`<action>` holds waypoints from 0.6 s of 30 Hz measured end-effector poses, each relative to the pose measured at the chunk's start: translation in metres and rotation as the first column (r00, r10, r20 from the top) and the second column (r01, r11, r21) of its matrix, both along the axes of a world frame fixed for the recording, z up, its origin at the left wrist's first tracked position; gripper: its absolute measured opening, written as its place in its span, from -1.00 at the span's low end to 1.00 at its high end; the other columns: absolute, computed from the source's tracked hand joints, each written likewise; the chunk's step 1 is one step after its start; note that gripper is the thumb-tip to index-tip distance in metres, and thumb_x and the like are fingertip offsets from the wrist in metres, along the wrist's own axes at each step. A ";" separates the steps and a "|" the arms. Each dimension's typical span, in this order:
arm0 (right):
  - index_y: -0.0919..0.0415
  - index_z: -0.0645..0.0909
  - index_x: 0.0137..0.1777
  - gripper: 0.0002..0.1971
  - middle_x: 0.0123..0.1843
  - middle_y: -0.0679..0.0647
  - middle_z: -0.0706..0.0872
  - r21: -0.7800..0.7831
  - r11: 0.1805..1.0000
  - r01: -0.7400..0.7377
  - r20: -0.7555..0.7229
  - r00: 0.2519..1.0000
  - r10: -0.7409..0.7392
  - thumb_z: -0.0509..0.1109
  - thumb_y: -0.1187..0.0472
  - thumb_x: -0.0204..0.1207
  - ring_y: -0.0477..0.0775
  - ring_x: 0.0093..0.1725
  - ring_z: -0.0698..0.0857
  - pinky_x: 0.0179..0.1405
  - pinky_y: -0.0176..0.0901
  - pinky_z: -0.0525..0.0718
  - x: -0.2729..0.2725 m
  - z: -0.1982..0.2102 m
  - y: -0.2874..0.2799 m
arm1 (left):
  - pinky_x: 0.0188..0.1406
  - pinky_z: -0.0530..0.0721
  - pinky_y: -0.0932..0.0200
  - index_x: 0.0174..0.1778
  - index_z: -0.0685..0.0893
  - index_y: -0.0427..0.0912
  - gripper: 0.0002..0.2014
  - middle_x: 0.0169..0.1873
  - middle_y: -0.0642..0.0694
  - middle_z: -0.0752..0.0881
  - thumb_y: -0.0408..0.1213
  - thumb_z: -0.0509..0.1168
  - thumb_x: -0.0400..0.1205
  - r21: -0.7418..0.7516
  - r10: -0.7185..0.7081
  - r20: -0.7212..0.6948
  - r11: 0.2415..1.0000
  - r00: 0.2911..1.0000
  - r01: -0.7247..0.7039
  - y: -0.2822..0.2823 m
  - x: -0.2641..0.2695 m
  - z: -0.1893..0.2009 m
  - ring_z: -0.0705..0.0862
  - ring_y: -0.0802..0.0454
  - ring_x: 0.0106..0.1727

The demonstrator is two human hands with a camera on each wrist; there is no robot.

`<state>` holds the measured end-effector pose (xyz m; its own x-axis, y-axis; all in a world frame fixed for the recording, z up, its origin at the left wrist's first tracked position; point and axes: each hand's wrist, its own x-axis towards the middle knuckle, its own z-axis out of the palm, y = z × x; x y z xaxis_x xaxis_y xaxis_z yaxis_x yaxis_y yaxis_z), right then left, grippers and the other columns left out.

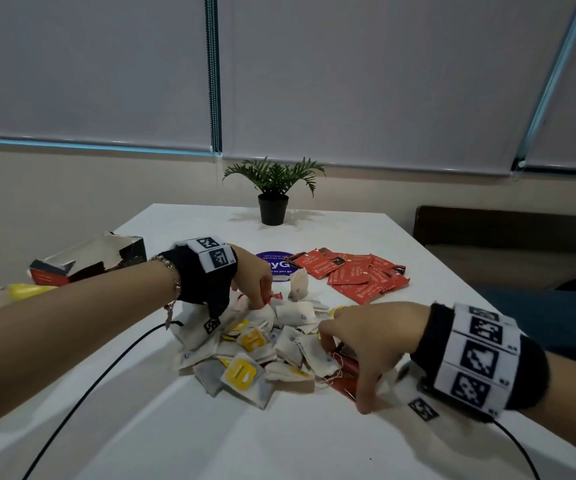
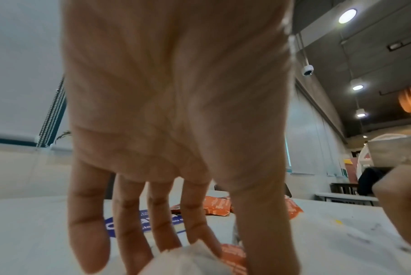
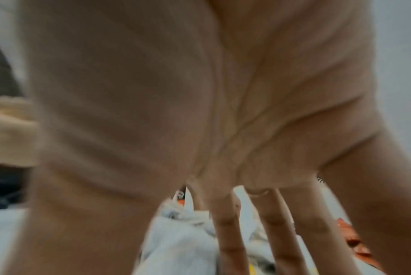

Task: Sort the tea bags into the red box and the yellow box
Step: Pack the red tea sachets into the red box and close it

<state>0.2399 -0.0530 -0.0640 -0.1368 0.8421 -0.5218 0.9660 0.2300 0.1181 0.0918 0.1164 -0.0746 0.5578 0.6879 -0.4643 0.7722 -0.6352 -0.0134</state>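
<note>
A mixed heap of white tea bags [image 1: 290, 344], some with yellow tags [image 1: 241, 374], lies mid-table. My left hand [image 1: 262, 301] reaches into its far side, index finger and thumb pinching a red tea packet [image 1: 275, 295]; the left wrist view shows that packet [image 2: 232, 250] between them beside a white bag [image 2: 183, 260]. My right hand [image 1: 343, 368] is spread over the heap's right side, thumb tip on the table, with more red packets [image 1: 347, 370] under the palm. The torn red box [image 1: 89, 261] lies at the left. A bit of the yellow box [image 1: 26, 291] shows behind my left forearm.
Several red packets [image 1: 355, 275] are fanned out at the back right. A potted plant [image 1: 272, 202] and a round blue sticker [image 1: 277, 268] sit behind the heap. Black cables [image 1: 89, 386] run from both wrists across the white table [image 1: 210, 438]. A dark bench [image 1: 508, 230] stands to the right.
</note>
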 end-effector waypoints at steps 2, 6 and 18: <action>-0.01 0.50 0.23 -0.31 0.03 -0.04 0.63 0.051 0.999 -0.019 -0.002 1.000 0.019 0.70 -0.10 0.12 0.03 -0.10 0.67 -0.30 -0.11 0.67 0.002 -0.004 -0.004 | 0.24 0.64 0.07 0.14 0.50 -0.03 -0.67 0.18 -0.05 0.64 -0.11 0.44 0.54 0.010 0.013 0.011 1.000 1.000 -0.013 -0.002 -0.001 0.001 0.65 -0.03 0.16; 0.10 0.64 0.04 -0.55 -0.15 0.02 0.76 0.154 0.988 -0.012 -0.076 0.997 0.024 0.57 -0.12 0.22 0.11 -0.15 0.77 -0.17 0.06 0.80 0.014 -0.005 0.003 | 0.30 0.54 0.11 0.40 0.44 -0.06 -0.41 0.20 0.02 0.57 0.00 0.47 0.51 0.049 0.048 0.043 0.998 0.998 -0.050 -0.002 -0.004 0.001 0.57 0.03 0.17; -0.04 0.47 -0.36 -0.54 -0.15 -0.05 0.59 0.191 0.981 0.019 -0.249 0.968 0.030 0.65 -0.28 0.15 -0.03 -0.19 0.56 -0.29 -0.18 0.51 0.027 -0.015 0.016 | 0.22 0.57 0.10 0.45 0.47 -0.16 -0.43 0.30 -0.11 0.61 -0.02 0.40 0.56 0.184 0.100 0.354 0.967 0.930 -0.174 0.012 -0.029 0.026 0.59 -0.05 0.21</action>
